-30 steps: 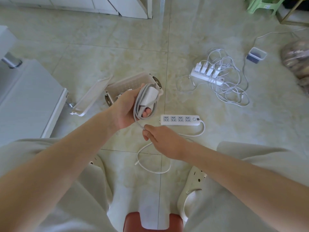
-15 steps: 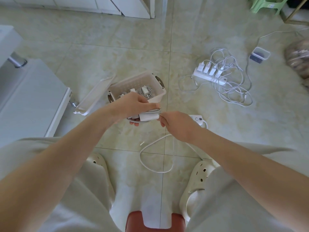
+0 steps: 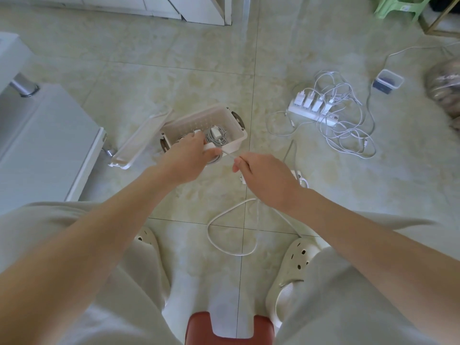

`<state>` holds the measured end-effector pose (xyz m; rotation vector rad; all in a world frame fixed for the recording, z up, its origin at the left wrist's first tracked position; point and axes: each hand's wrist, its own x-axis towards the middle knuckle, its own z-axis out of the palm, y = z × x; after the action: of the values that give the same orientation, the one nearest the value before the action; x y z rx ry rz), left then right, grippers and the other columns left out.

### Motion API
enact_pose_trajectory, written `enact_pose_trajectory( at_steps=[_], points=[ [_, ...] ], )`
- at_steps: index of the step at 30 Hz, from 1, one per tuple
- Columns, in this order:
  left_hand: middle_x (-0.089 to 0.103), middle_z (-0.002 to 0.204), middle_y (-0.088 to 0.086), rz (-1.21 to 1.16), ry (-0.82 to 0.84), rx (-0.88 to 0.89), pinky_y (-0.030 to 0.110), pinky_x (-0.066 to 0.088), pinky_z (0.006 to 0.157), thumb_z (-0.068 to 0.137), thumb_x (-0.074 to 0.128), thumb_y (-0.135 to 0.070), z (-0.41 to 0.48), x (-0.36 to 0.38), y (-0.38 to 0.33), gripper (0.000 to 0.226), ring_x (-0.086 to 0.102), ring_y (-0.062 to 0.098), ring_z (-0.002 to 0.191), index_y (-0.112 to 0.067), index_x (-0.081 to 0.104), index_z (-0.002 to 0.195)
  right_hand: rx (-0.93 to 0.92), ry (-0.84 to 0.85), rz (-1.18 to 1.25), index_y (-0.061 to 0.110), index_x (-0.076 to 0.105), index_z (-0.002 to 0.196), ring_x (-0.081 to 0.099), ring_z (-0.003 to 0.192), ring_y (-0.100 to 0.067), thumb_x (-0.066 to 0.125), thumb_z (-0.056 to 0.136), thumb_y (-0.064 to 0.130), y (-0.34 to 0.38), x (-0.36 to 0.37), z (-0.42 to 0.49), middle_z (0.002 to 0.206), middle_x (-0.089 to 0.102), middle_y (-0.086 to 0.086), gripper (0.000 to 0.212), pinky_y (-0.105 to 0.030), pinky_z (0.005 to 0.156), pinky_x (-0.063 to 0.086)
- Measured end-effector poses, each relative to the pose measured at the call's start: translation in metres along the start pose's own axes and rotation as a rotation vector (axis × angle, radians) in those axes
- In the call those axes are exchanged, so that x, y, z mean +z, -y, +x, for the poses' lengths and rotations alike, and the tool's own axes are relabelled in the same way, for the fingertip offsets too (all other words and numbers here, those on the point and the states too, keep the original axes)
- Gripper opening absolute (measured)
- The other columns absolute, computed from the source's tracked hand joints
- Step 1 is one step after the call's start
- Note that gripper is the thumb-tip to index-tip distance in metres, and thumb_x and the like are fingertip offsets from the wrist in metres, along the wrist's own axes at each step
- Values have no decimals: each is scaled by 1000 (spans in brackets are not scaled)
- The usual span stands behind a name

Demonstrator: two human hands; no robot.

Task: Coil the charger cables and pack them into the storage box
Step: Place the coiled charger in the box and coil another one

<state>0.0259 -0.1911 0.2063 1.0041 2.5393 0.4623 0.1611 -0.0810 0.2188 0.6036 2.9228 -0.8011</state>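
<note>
In the head view, a coiled charger is gripped by the left hand at the near rim of the storage box; its thin cable tail, drawn taut, is pinched in the fingers of the right hand. The cable is judged light, soft and springy, best held across the loops beside the adapter; its plug end seems hidden

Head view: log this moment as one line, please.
left hand grips coiled charger | right hand pinches cable end | storage box open, packed chargers inside
</note>
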Motion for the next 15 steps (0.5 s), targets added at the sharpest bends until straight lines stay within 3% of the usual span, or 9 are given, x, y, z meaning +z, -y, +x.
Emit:
enact_pose_trajectory(
  at_steps=[2,4,7,9,11,13,15],
  points=[
    [49,119,16,5,-22,-37,39,38,86,99,42,-34,3,3,1,37,49,32,108,0,45,115,-22,-3,92,19,59,107,47,68,-19,26,102,27,5,4,-5,64,46,8,34,-31,68,37],
    [49,118,19,-96,-36,-80,39,41,84,100,40,-33,5,8,-2,37,51,33,104,1,43,115,-58,28,143,15,54,114,48,65,-22,25,102,26,10,11,-11,64,48,4,33,-35,68,43],
    [58,95,20,-480,10,-228,28,46,58,100,37,-38,6,15,-9,36,55,26,73,-3,43,97,-101,139,137,10,43,121,57,71,-32,25,102,21,15,22,-19,84,62,-13,28,-43,71,48],
    [55,80,18,-718,56,-314,34,50,63,100,36,-42,4,16,-15,42,53,25,65,-4,46,86,-136,239,118,10,38,125,59,81,-33,27,101,15,16,28,-26,100,64,-15,27,-41,71,46],
    [54,77,16,-1048,109,-401,44,52,78,101,35,-40,1,13,-22,44,56,27,64,-3,52,86,-149,320,109,13,38,125,54,78,-27,27,100,12,17,32,-32,99,61,-9,27,-33,66,36],
    [55,79,13,-1347,131,-466,42,52,72,102,36,-36,-3,8,-29,39,57,28,61,-4,55,90,-158,332,107,14,39,121,49,74,-24,28,98,6,16,34,-33,91,57,-7,26,-30,64,29],
    [56,82,13,-1539,165,-477,36,55,60,103,35,-32,-4,4,-31,36,59,25,57,-3,55,96,-186,307,74,14,39,118,48,69,-21,30,96,5,11,34,-27,97,61,-7,25,-30,64,31]
  ],
)
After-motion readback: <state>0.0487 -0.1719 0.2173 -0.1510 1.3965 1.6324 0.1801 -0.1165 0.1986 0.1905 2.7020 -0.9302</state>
